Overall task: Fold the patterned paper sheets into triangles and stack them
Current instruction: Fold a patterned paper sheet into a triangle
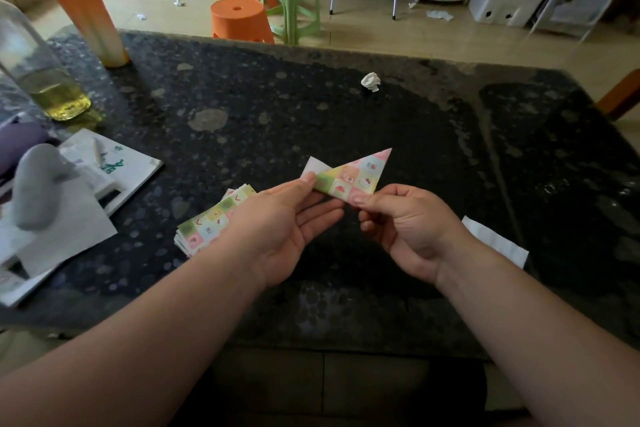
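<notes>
Left hand (284, 229) grip pinching patterned triangle (356, 177) at left tip, right hand (405, 222) grip pinching bottom corner

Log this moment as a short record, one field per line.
held item: patterned paper, folded into a triangle, white flap showing at its left end, lifted off the table
left hand: pinches the paper's left end
right hand: pinches the paper's lower corner
paper stack: lies on the table, partly hidden behind the left hand
other: crumpled white scrap farther back; orange drink cup at the far left
</notes>
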`<state>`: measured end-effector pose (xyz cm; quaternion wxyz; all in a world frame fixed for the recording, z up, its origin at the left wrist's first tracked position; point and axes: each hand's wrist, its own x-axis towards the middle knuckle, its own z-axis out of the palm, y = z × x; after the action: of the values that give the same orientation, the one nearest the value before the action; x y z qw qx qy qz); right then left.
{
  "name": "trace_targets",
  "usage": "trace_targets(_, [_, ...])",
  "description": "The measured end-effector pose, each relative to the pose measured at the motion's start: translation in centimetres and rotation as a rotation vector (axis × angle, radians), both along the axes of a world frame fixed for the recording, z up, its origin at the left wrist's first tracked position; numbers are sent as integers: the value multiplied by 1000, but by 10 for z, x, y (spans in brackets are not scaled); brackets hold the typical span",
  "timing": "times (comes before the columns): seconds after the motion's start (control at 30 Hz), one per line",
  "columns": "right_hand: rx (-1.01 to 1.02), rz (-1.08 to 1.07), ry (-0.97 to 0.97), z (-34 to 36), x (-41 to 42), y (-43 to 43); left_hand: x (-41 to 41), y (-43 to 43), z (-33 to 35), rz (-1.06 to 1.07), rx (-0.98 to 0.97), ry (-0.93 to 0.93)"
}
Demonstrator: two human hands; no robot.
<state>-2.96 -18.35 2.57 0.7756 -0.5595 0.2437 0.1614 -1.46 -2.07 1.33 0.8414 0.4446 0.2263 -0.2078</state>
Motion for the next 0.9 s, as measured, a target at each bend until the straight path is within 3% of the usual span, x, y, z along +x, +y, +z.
trace_targets(0.9, [-51, -1, 34, -4, 1, 1, -3, -9, 0, -50, 33, 37])
